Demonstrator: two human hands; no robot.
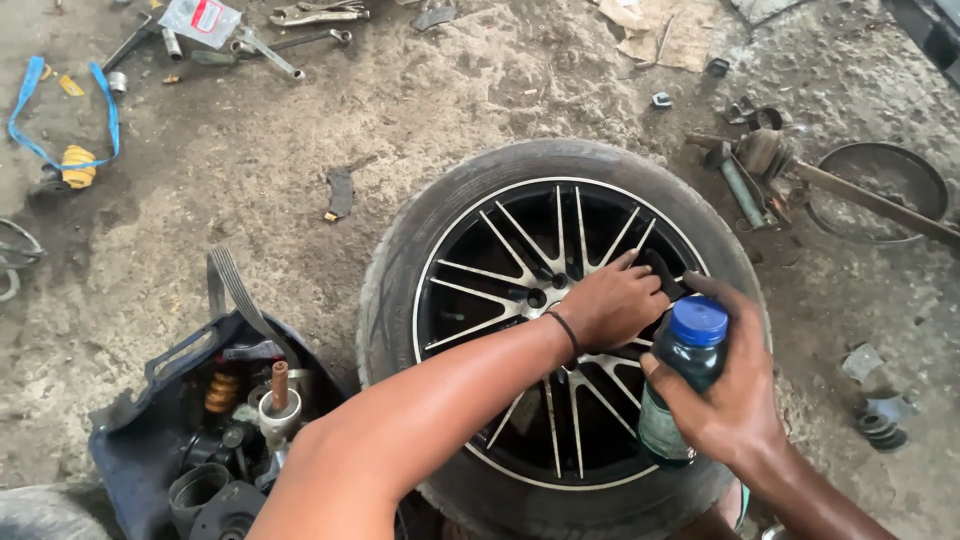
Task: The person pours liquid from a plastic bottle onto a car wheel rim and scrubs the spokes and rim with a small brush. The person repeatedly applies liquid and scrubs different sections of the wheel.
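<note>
A car wheel (470, 190) lies flat on the dirt floor, with a black tyre and a black-and-silver multi-spoke rim (500, 260). My left hand (610, 305) rests on the rim near the hub, pressing a small dark flat piece (668, 275) against the spokes. A thin dark band circles that wrist. My right hand (725, 400) grips a dark green bottle (685, 375) with a blue cap (699, 320), held upright over the right side of the rim.
A dark tub (140, 440) of car parts and a ribbed belt (235, 290) sits at lower left. Wrenches (300, 15) and a blue strap (30, 110) lie at top left. An axle with a brake disc (880, 185) lies at right. A brake pad (340, 192) lies beside the tyre.
</note>
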